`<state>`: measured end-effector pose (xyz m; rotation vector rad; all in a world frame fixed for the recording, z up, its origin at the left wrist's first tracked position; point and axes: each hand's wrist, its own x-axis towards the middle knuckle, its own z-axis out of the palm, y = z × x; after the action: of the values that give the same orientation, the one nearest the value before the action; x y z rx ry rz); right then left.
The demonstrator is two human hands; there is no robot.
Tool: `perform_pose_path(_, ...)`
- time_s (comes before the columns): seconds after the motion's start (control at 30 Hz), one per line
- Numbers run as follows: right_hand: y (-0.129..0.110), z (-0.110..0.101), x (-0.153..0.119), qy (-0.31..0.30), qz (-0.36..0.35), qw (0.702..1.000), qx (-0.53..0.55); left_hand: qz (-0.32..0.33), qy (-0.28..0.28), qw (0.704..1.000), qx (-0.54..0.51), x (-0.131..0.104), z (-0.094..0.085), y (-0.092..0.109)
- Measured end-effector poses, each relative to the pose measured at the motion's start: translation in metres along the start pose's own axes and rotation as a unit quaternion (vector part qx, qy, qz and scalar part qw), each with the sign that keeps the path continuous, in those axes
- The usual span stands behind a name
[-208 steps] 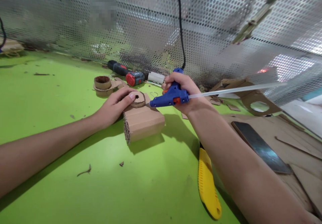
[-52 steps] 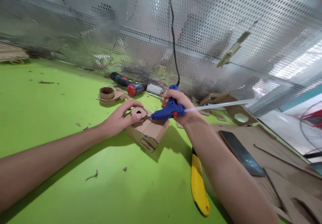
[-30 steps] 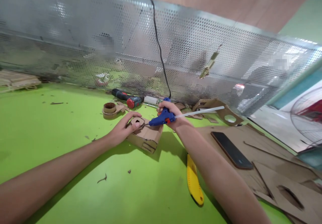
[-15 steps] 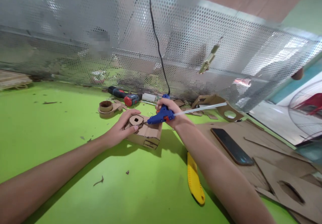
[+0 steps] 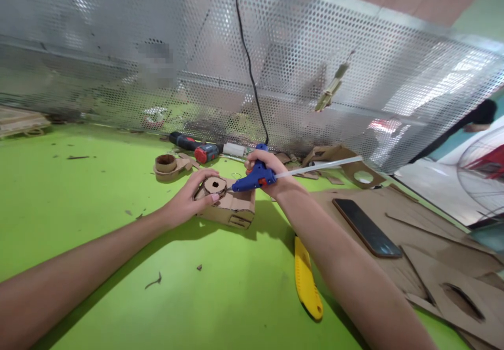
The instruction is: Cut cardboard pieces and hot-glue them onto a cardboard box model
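Observation:
My right hand (image 5: pixel 265 162) is closed round the handle of a blue hot glue gun (image 5: pixel 251 178). A long translucent glue stick (image 5: pixel 318 166) sticks out of the gun's back end. The nozzle points left, at the edge of a round cardboard disc (image 5: pixel 215 185) with a small dark hole in its middle. That disc sits on top of a small cardboard box (image 5: pixel 236 207) on the green table. Around the disc and the box's left end, my left hand (image 5: pixel 197 195) grips with thumb in front and fingers behind.
A yellow utility knife (image 5: pixel 307 282) lies near my right forearm. Cardboard sheets (image 5: pixel 433 234) carry a phone (image 5: pixel 366 226) on the right. Behind are a cordless drill (image 5: pixel 197 147), a cardboard ring (image 5: pixel 166 165) and a perforated metal screen (image 5: pixel 189 51) with a black cord (image 5: pixel 250 66).
The view has shifted slightly. Both hands keep their holds, with the nozzle still at the disc's edge. A person's dark sleeve and hand have come into view at the far right.

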<state>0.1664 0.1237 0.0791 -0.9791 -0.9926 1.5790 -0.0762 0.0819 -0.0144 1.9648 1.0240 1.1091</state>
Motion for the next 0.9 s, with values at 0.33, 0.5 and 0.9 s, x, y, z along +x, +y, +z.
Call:
perform_pose_path(0.33, -0.0002, 0.0027, -0.0021, 0.004, 0.0, 1.0, -0.01, -0.002, 0.008, 1.0, -0.007, 0.0, 0.0011, -0.0015)
perform_pose_path(0.5, -0.0007, 0.0049, -0.0041, 0.002, -0.004, 1.0, -0.016, -0.003, 0.007, 1.0, -0.005, 0.0, 0.0011, -0.0027)
perform_pose_path(0.9, -0.0009, 0.0043, -0.0025, 0.011, -0.02, 1.0, -0.011, 0.012, 0.001, 1.0, -0.011, -0.0006, -0.0004, -0.0041)
